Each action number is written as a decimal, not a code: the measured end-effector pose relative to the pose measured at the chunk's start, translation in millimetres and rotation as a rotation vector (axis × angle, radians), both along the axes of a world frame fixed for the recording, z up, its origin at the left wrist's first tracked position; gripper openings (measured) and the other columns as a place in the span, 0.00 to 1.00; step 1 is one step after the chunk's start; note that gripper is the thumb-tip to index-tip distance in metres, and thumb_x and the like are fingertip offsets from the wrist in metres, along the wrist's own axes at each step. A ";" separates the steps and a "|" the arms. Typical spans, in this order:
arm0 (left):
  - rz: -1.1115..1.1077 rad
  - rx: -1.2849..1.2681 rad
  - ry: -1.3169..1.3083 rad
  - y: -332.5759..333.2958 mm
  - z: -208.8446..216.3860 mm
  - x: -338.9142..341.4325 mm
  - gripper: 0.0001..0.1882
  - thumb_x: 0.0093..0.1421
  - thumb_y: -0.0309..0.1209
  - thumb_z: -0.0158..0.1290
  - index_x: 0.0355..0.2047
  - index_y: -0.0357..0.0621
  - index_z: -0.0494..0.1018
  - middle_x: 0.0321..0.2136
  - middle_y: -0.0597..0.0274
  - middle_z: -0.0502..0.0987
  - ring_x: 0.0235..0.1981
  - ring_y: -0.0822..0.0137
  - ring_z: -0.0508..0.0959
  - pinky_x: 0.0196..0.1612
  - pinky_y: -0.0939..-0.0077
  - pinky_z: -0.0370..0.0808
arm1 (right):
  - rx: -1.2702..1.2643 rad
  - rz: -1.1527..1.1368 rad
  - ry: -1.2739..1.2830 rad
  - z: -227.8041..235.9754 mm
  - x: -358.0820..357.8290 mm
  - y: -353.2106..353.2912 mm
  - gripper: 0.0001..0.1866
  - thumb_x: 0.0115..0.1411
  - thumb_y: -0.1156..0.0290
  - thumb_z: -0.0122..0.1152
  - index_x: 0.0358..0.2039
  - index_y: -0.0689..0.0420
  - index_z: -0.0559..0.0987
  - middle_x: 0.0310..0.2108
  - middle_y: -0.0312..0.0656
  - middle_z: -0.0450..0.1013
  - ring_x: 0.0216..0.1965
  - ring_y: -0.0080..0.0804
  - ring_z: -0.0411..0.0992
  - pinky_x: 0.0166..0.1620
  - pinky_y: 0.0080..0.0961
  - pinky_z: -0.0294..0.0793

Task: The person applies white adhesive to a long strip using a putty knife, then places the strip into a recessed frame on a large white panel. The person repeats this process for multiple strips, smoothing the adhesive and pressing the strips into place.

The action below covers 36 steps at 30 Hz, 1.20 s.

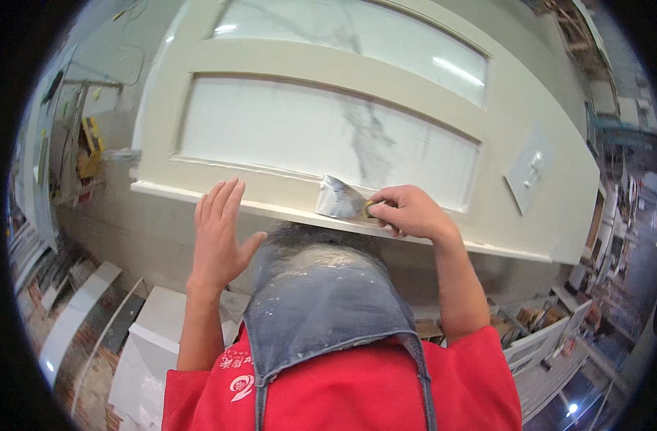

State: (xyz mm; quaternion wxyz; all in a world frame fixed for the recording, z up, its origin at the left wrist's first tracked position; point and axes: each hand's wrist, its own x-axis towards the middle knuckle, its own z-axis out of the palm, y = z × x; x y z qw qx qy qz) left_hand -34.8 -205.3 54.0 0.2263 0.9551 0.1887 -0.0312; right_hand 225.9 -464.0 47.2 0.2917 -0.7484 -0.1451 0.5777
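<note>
In front of me lies a cream panelled door [292, 61] with white, grey-veined inset panels [271, 129]. My right hand [412, 212] grips the handle of a putty knife [339, 198], its wide blade tilted over the door's near rail and smeared with white paste. The handle is mostly hidden in my fingers. My left hand [221, 226] is held up by the near edge, left of the blade, fingers stretched out and thumb apart, with nothing in it. Whether its fingertips touch the edge I cannot tell. A pale square plate with a grip [533, 169] rests on the door's right part.
I wear a dark, stained apron [325, 302] against the near edge. A yellow tool [90, 147] stands at the far left. White boards [77, 316] lean at lower left beside a white box-like piece [149, 359]. Stacked frames [547, 345] sit at lower right.
</note>
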 end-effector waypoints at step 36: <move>-0.441 -0.077 0.147 11.0 -21.7 76.1 0.58 0.43 0.37 0.75 0.73 0.40 0.58 0.69 0.47 0.64 0.73 0.47 0.59 0.77 0.46 0.50 | 0.576 -1.347 -0.393 68.8 -62.6 -131.8 0.15 0.72 0.68 0.57 0.53 0.64 0.77 0.29 0.47 0.79 0.19 0.29 0.75 0.18 0.22 0.71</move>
